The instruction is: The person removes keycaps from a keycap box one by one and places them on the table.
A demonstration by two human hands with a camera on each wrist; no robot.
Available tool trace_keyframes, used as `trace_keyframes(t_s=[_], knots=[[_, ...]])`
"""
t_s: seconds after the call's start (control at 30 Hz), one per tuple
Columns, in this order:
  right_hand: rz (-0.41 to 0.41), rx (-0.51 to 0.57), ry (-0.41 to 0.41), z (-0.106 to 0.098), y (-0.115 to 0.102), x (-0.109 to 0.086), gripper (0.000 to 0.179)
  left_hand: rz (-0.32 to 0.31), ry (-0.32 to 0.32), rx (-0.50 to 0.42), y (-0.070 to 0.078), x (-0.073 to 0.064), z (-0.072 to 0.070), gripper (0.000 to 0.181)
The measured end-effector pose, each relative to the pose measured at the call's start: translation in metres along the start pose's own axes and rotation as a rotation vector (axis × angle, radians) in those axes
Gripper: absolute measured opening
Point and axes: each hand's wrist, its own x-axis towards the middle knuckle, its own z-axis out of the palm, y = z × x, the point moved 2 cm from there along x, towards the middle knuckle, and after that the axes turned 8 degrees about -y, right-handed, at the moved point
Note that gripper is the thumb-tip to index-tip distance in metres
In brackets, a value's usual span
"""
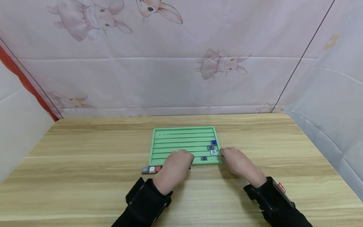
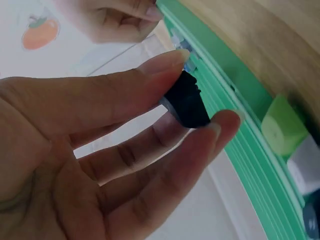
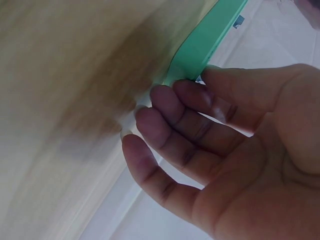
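In the left wrist view my left hand [image 2: 115, 135] pinches a dark keycap [image 2: 187, 102] between thumb and fingertips. From the head view, that hand [image 1: 175, 167] hovers at the front edge of a green ridged tray [image 1: 170, 141], and the keycap is hidden there. My right hand [image 1: 238, 162] is at the tray's right front corner. Its thumb and index finger grip the green edge [image 3: 192, 55], while the other fingers curl loosely beside it. Several small switches lie in the tray's right part, among them a blue one [image 1: 214, 142] and a whitish one [image 1: 213, 152].
Along the tray's front edge sits a row of keycaps: grey [image 1: 145, 170], white [image 1: 152, 170] and red [image 1: 158, 169], partly behind my left hand. The left wrist view also shows a green keycap [image 2: 282, 127]. A wooden table [image 1: 85, 189] meets a printed curtain [image 1: 158, 85] behind.
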Motion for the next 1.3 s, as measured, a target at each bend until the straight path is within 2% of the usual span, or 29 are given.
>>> trace_keyframes(t_s=[0.17, 0.27, 0.53, 0.7, 0.97, 1.13, 1.3], knots=[[-0.005, -0.003, 0.009, 0.000, -0.001, 0.000, 0.008, 0.005, 0.021, 0.087, 0.004, 0.003, 0.007, 0.020], [-0.008, -0.008, 0.014, 0.000, -0.001, 0.000, 0.008, 0.011, 0.028, 0.118, 0.005, 0.005, 0.011, 0.024], [-0.014, -0.017, 0.017, 0.000, -0.001, -0.001, 0.007, 0.002, 0.000, 0.169, 0.006, 0.007, 0.019, 0.026], [-0.006, -0.012, 0.014, 0.000, -0.001, 0.000, 0.007, 0.002, 0.008, 0.187, 0.005, 0.009, 0.022, 0.024], [-0.006, -0.009, 0.012, -0.001, -0.001, -0.001, 0.008, 0.009, 0.007, 0.187, 0.003, 0.008, 0.023, 0.025], [-0.001, -0.007, 0.009, 0.000, -0.002, 0.000, 0.008, 0.035, -0.003, 0.127, 0.001, 0.006, 0.018, 0.022], [0.000, -0.008, 0.005, -0.001, -0.002, 0.000, 0.008, 0.037, -0.028, 0.035, -0.002, 0.006, 0.014, 0.028]])
